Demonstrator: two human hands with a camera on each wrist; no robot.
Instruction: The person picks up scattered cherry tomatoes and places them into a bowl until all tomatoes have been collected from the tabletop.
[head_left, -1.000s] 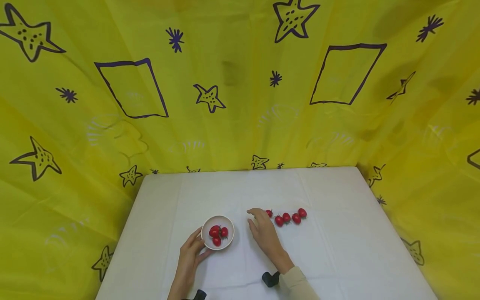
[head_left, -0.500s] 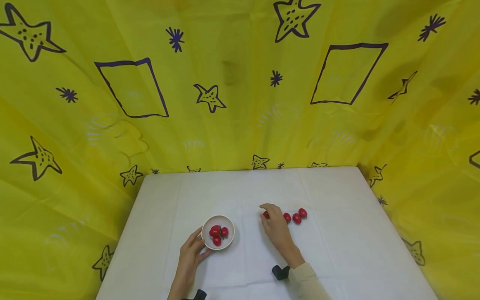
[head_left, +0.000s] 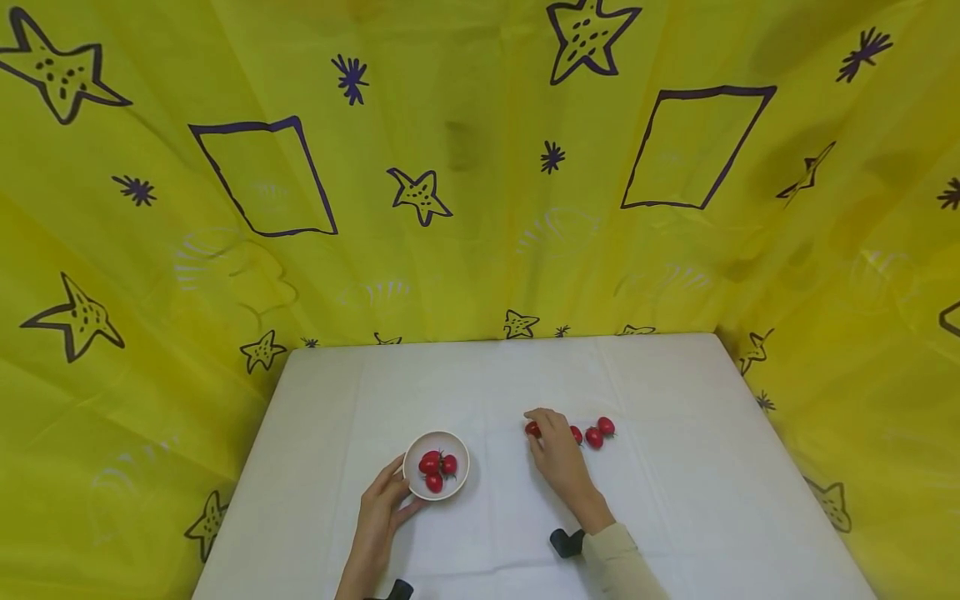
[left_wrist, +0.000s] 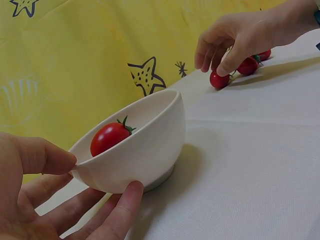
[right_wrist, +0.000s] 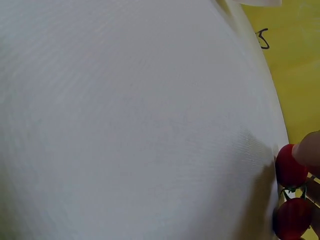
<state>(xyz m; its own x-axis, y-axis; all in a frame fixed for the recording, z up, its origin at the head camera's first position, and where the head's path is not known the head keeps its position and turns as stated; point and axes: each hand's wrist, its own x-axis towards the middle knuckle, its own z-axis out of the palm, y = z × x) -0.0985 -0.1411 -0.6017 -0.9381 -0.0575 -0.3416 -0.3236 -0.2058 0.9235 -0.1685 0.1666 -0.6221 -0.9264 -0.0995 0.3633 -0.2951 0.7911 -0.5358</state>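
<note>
My left hand holds a small white bowl, thumb at the rim and fingers under its side. The bowl is tilted in the left wrist view. Several red cherry tomatoes with green stems lie inside, one tomato showing there. My right hand is at the left end of a row of tomatoes on the white cloth, pinching the end cherry tomato between thumb and fingers. Its thumb presses on that tomato in the right wrist view. Another tomato sits right beside it.
More cherry tomatoes lie to the right of my right hand, partly hidden by it. The table is covered in white cloth. A yellow curtain with drawn stars stands round its back and sides.
My right hand has moved right from beside the bowl to the tomato row, and its fingers have come round the end tomato. The left hand and the bowl have stayed in place.
</note>
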